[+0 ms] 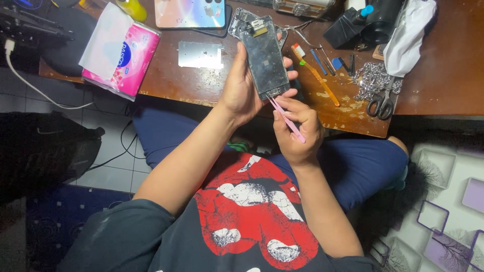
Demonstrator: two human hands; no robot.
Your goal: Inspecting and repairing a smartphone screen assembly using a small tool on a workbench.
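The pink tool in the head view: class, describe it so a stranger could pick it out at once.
Start at the brown wooden table; below its near edge the left hand holds a dark phone screen panel. At the panel's bottom edge, the right hand pinches the slim pink tool, unlike the orange toothbrush lying on the table.

Upright dark phone screen (264, 58), pink tweezers (287, 121)

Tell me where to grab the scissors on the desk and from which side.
Take the scissors by the black finger loops, which lie at the near edge of the wooden desk, pointing toward the person. Come from that near side: the blades run back under the pile of silvery metal bits, so the far end is crowded. Both hands are busy: left hand with the phone screen, right hand with pink tweezers.
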